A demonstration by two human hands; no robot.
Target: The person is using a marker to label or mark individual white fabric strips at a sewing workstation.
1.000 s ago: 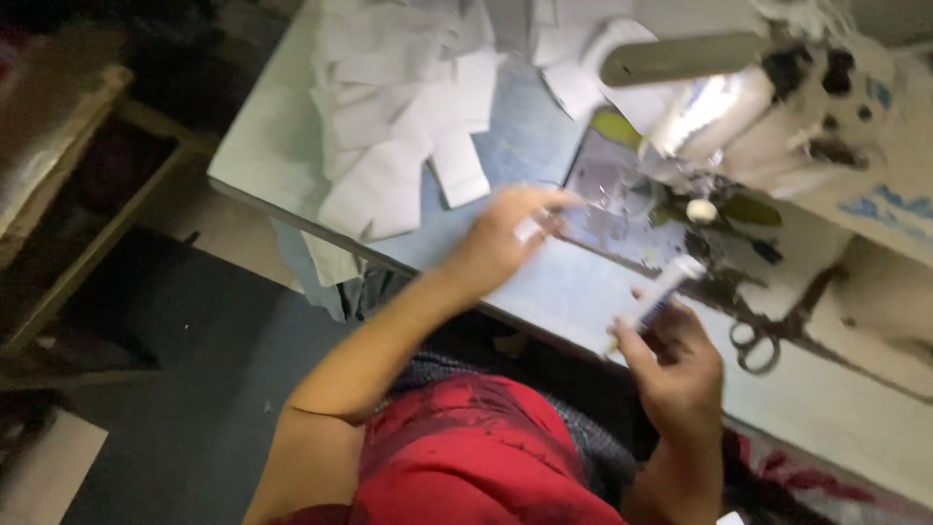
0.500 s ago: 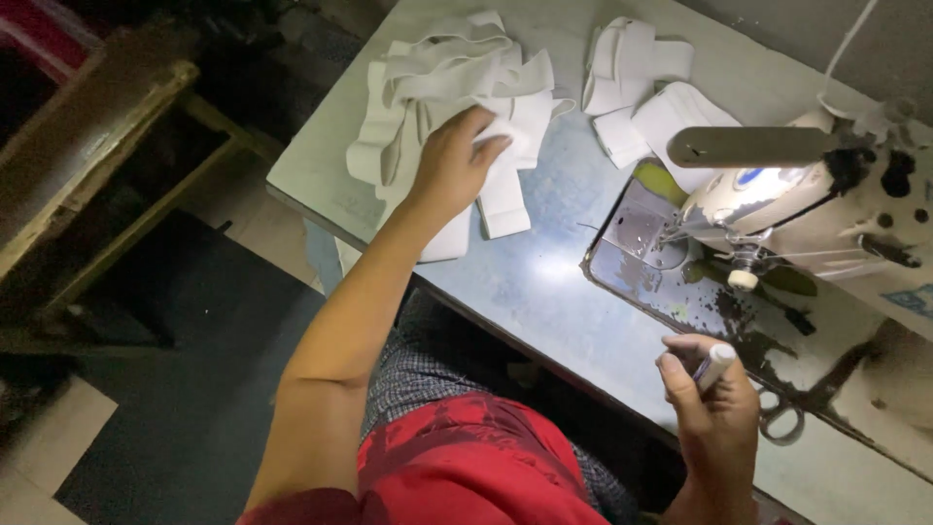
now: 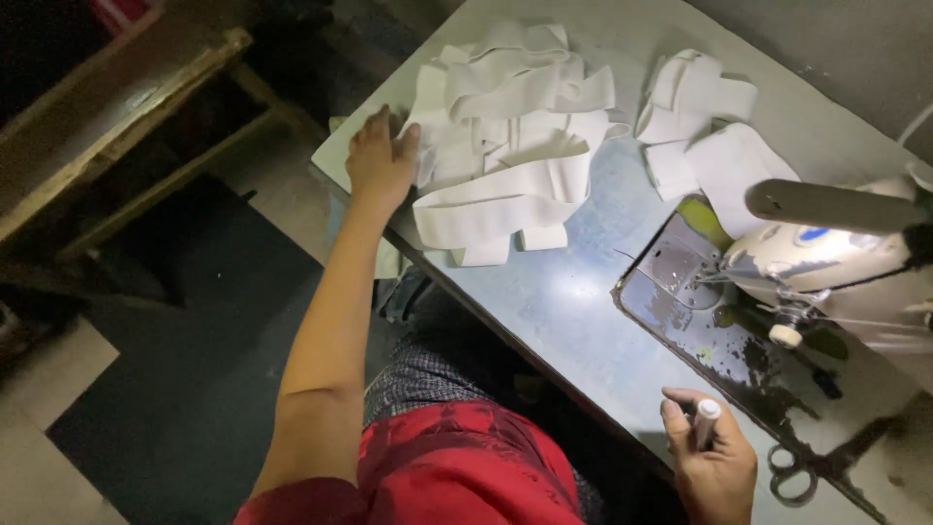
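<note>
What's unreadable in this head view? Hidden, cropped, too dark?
- Grey sewing machine: cut off by the right edge; needle area too dark.
- Black-handled scissors: blades lost in shadow.
- White marker pen: lower end hidden inside the right hand.
- Left hand: palm down by the pile of white fabric strips; whether it grips a strip is unclear.

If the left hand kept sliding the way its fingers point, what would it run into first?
The left hand lies at the near corner of the table, fingers pointing up and right. The heap of white fabric strips sits right at the fingertips, probably touched first.
</note>
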